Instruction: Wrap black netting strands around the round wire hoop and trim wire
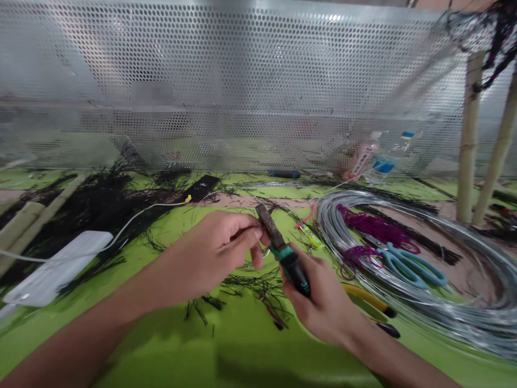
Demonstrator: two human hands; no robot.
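Observation:
My right hand (317, 291) is wrapped round a pair of pliers (291, 264) with black and green grips and worn, rusty-looking jaws. The jaws point up and to the left, seen nearly edge-on. Close against them, my left hand (226, 242) is closed in a pinch of thumb and fingers. Whatever lies between those fingertips is too small to make out. Below both hands, black stringy strands (250, 283) are strewn on the green surface (181, 339).
To the right lies a big coil of silvery wire (335, 226), with purple string (379, 229) and blue-handled scissors (412, 264) on it. Yellow-and-black handles (369, 299) lie nearer me. A white power strip (60, 267) is left; bottles (383, 161) stand before the perforated metal panel (242, 64).

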